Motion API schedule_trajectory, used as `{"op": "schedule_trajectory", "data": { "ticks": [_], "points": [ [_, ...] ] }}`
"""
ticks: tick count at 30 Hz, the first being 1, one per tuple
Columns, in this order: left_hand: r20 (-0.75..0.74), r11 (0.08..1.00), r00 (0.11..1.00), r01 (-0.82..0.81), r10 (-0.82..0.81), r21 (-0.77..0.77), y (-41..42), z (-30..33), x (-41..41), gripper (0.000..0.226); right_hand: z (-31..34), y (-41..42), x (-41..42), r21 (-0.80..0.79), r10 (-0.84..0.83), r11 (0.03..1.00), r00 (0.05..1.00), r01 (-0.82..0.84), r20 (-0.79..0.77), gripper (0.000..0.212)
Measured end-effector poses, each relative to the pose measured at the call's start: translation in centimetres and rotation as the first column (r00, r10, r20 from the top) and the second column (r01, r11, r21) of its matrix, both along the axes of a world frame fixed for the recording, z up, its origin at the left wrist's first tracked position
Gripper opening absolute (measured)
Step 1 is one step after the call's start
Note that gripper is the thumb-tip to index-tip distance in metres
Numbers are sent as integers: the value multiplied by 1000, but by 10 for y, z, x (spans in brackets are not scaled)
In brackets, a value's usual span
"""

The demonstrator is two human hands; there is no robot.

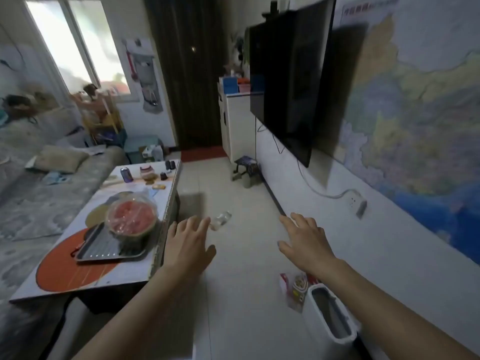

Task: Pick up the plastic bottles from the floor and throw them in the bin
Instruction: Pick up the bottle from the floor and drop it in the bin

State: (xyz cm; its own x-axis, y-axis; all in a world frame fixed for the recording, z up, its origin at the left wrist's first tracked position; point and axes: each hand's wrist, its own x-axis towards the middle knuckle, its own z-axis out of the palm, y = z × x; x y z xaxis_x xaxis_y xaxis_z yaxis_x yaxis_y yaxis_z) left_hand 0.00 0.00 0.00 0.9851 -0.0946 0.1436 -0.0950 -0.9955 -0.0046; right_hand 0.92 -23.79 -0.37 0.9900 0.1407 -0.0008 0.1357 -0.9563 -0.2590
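A clear plastic bottle (220,220) lies on its side on the pale tiled floor, just beyond the fingertips of my left hand (188,242). That hand is stretched forward, fingers apart, holding nothing. My right hand (304,240) is also held out with fingers spread and nothing in it, further right near the wall. A narrow white bin (331,314) stands on the floor under my right forearm, its top open. A crumpled clear bag of wrappers (294,285) lies on the floor beside the bin.
A low table (124,276) on the left carries a tray with a wrapped half watermelon (131,216) and a can (126,174). A sofa is behind it. A wall television (288,81), a white cabinet (235,126) and a small stool (245,168) line the right side.
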Motion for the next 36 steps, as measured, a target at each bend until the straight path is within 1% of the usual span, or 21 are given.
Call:
{"op": "schedule_trajectory", "data": {
  "ticks": [2,3,6,10,13,18,23,26,28,31,33,36],
  "points": [
    [-2,996,1000,-14,14,-85,2,-13,25,57,-13,7,27,17,-5,1000,1000,5,-12,61],
    [-13,995,1000,-8,7,-95,5,-23,38,57,-22,10,42,11,-1,1000,1000,1,-18,61],
    [-63,997,998,-3,-2,-71,15,-49,88,60,-46,23,99,19,12,1000,999,-11,-52,62],
    [-117,999,992,-46,43,-24,39,-75,184,59,-75,45,199,37,39,999,994,-36,-102,61],
    [-172,994,981,-98,89,-49,52,-89,259,54,-92,60,281,31,50,998,986,-46,-157,61],
    [-290,987,950,-143,114,-79,77,-120,358,63,-114,87,400,-8,34,999,967,-37,-253,60],
    [-350,977,929,-175,122,-124,122,-151,464,66,-146,128,508,-20,0,1000,938,-8,-346,58],
    [-396,982,913,-151,96,-111,153,-174,545,66,-169,163,580,-16,-46,999,918,43,-393,58],
    [-406,986,911,-126,73,-106,171,-185,591,65,-181,183,618,14,-78,996,906,92,-416,58],
    [-455,991,889,-93,42,-92,210,-204,675,63,-202,223,692,65,-155,975,858,213,-490,58],
    [-499,993,866,-82,31,-81,230,-216,723,62,-214,244,740,71,-190,961,825,267,-532,58],
    [-537,990,843,-105,39,-93,250,-241,790,61,-238,268,808,85,-237,935,784,345,-575,59]
  ]
}}
